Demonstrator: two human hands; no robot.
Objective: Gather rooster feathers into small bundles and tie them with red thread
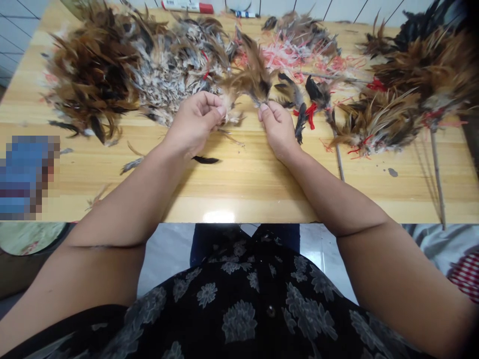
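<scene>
My right hand (277,124) is closed in a pinch on the base of a small bunch of brown feathers (258,75), which fans out away from me. To its left, my left hand (196,119) has thumb and fingers pressed together on a light, fluffy feather (231,102). Just beyond that hand lies a wide pile of grey and white feathers (168,75). Dark feathers tied with red strips (310,115) rest to the right of my right hand.
A brown feather heap (97,70) lies at the left. Pink and white shredded strings (288,54) are at the back. Feather dusters (377,119) with thin sticks (437,174) fill the right. A red-capped marker (187,6) lies along the wall. A blurred blue object (28,172) is at the left edge.
</scene>
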